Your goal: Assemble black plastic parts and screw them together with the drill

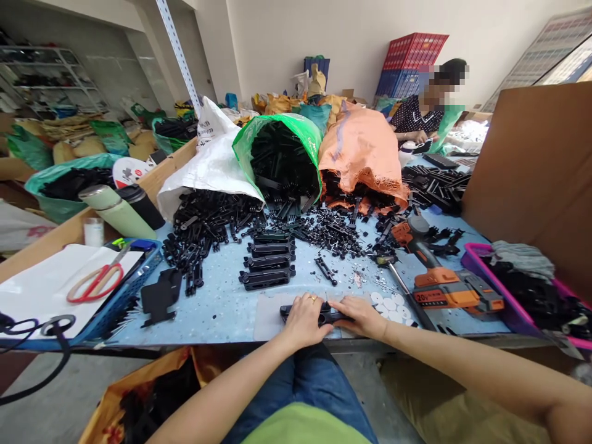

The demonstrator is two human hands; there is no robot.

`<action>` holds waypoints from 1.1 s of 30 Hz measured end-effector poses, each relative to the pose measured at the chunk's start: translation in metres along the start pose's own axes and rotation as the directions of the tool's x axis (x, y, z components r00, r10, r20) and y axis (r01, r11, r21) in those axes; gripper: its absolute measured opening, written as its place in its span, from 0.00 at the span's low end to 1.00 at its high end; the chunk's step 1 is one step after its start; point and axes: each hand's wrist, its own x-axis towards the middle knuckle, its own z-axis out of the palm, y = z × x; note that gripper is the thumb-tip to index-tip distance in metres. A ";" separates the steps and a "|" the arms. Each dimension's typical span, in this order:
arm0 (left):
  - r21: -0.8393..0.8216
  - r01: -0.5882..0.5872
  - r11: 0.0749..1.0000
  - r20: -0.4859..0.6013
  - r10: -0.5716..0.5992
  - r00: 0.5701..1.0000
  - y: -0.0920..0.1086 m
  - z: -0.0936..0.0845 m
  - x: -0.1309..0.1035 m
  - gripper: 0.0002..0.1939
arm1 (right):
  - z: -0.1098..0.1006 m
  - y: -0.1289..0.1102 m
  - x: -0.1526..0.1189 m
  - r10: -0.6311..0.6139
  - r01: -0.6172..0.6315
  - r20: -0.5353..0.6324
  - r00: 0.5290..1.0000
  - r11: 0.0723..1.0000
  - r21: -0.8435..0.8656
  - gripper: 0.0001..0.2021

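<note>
At the front edge of the blue table, a long black plastic part [326, 314] lies level under both hands. My left hand [306, 320] is wrapped over its left portion, with a ring on one finger. The fingers of my right hand [358, 314] close on its right end. Beyond my hands, several similar black assemblies [267, 265] lie stacked in a row. A smaller black piece [326, 271] sits alone just past my hands, and white discs [391, 305] lie to the right of my right hand.
An orange cordless drill [444, 287] and a hammer-like tool [402, 277] lie right. Green [245, 145], white [203, 166] and orange sacks [365, 148] spill black parts behind. Red scissors [96, 282] are left, a pink basket [504, 308] right. A person [420, 117] sits at the back right.
</note>
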 end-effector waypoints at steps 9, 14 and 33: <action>0.019 0.007 1.000 0.032 -0.008 0.999 0.002 0.001 0.004 0.19 | -0.004 0.001 0.001 -0.002 0.005 0.105 0.994 1.000 -0.027 0.23; 0.077 -0.010 0.997 0.068 0.005 0.998 0.004 -0.006 -0.008 0.22 | -0.012 0.004 0.004 -0.038 0.039 0.148 0.988 0.999 0.001 0.23; -0.542 -0.194 0.817 -0.495 -0.124 0.860 0.040 -0.058 -0.087 0.38 | 0.012 -0.134 0.089 0.402 -0.268 -0.337 0.851 0.886 0.379 0.29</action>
